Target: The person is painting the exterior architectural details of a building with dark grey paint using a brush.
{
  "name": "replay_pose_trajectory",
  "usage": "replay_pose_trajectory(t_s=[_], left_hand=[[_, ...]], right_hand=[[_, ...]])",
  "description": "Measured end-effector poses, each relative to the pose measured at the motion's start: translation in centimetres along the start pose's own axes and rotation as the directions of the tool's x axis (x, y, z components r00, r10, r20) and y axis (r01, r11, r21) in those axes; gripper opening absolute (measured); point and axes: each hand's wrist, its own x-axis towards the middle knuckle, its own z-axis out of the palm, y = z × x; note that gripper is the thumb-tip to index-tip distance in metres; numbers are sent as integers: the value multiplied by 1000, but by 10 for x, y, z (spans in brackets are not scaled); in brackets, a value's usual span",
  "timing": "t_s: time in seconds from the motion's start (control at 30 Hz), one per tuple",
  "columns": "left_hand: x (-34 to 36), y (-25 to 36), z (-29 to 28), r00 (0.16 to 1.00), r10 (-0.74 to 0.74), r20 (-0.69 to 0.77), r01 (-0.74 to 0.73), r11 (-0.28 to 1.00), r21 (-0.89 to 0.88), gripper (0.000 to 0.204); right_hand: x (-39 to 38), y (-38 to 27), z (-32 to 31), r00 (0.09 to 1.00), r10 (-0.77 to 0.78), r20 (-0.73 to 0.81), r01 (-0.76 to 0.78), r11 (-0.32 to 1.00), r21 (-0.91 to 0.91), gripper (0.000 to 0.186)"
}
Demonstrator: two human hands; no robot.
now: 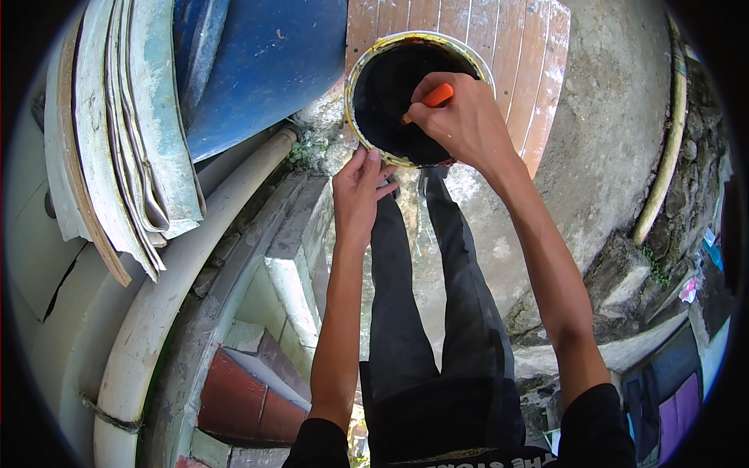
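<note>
A round bucket (pixel 349 97) with a dark inside and a pale rim smeared with yellow stands on a brown slatted wooden surface (pixel 534 70). My left hand (pixel 360 191) grips the near left part of its rim between thumb and finger, other fingers partly spread. Over the bucket's opening, my right hand (pixel 466 121) is closed round an orange-handled tool (pixel 438 95). The tool slants down into the bucket; its lower end is lost in the dark, so I cannot tell its kind.
Left of the bucket are a large blue panel (pixel 273 70) and bent, weathered sheets (pixel 148 117). A thick pale pipe (pixel 187 257) runs below them beside concrete blocks (pixel 289 285). Concrete ground (pixel 608 117) and another pipe (pixel 667 148) lie right.
</note>
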Motion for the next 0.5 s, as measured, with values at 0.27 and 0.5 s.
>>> replay_pose_trajectory(t_s=[0.27, 0.5], left_hand=[[0, 0, 1, 1000, 3, 0, -3, 999, 47, 45], [0, 1, 1, 1000, -4, 4, 4, 999, 38, 46]], right_hand=[[7, 15, 6, 987, -97, 126, 103, 994, -42, 16], [16, 17, 21, 963, -78, 256, 67, 996, 55, 20]])
